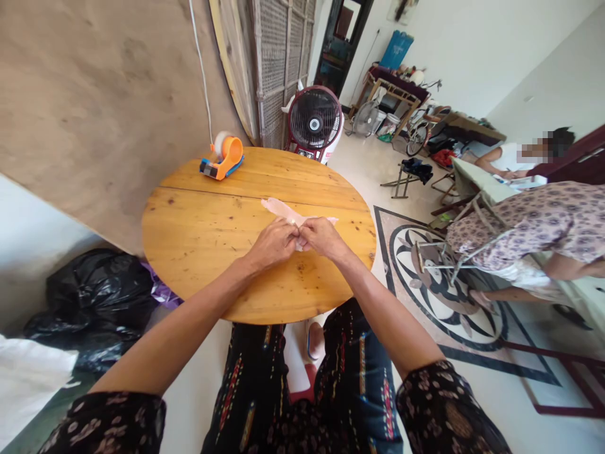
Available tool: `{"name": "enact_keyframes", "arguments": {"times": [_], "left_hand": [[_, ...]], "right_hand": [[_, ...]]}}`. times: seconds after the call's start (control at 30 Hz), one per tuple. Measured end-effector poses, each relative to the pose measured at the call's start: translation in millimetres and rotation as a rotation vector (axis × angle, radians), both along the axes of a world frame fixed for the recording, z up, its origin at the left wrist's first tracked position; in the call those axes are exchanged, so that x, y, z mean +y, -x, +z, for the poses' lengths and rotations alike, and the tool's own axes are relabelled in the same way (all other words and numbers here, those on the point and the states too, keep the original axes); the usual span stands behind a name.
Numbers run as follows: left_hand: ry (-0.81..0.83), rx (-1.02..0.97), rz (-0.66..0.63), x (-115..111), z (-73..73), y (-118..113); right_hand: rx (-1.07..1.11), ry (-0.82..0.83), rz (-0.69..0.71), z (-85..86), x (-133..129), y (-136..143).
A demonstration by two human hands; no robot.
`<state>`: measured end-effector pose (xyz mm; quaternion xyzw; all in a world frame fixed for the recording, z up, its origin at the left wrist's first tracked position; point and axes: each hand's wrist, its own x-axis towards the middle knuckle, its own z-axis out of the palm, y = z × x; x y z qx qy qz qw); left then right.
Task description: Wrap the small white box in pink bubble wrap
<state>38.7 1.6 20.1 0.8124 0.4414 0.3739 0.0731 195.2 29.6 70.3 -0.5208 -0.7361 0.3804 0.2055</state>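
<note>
Both of my hands meet over the middle of the round wooden table (pixel 198 233). My left hand (pixel 275 241) is closed, with its fingertips pinching a thin, pale pink, crumpled sheet (pixel 282 209). Pressed up against it, my right hand (pixel 322 237) is closed on the same sheet, thumb and fingers bent. One end of the sheet spreads out beyond my left hand, and a small corner sticks out past my right. Whether it is plastic or cloth I cannot tell. My fingers hide its gathered middle.
An orange and blue tape dispenser (pixel 224 157) stands at the table's far left edge. Behind the table is a dark red fan (pixel 315 120). Black plastic bags (pixel 99 296) lie at the left. Two people sit at another table (pixel 486 180) on the right.
</note>
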Motion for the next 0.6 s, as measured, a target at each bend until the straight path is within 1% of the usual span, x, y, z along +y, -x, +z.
{"name": "enact_keyframes", "arguments": {"times": [0.13,0.2,0.27,0.33,0.4,0.43,0.5,0.6], "left_hand": [[0.016,-0.055,-0.027,-0.9,0.7,3.1],[0.033,-0.057,-0.02,-2.4,1.2,4.0],[0.057,-0.085,0.011,-4.4,1.2,3.7],[0.068,-0.156,0.037,-5.8,0.6,1.6],[0.058,-0.231,0.041,-6.2,-0.7,-1.9],[0.051,-0.262,0.043,-6.0,-1.4,-3.9],[0.044,-0.306,0.054,-5.3,-2.6,-7.3],[0.082,-0.335,0.064,-4.2,-3.3,-8.8]], "right_hand": [[0.025,0.175,0.064,14.1,-3.9,-5.6],[0.014,0.199,0.129,17.9,-5.1,-8.6],[-0.028,0.135,0.221,19.2,-6.6,-9.6],[-0.121,-0.001,0.303,19.6,-8.5,-8.3],[-0.233,-0.127,0.357,21.1,-10.3,-5.6],[-0.279,-0.16,0.376,22.5,-10.9,-4.1],[-0.339,-0.16,0.403,26.7,-11.0,-2.0],[-0.39,-0.101,0.436,34.6,-8.6,-0.6]]}}
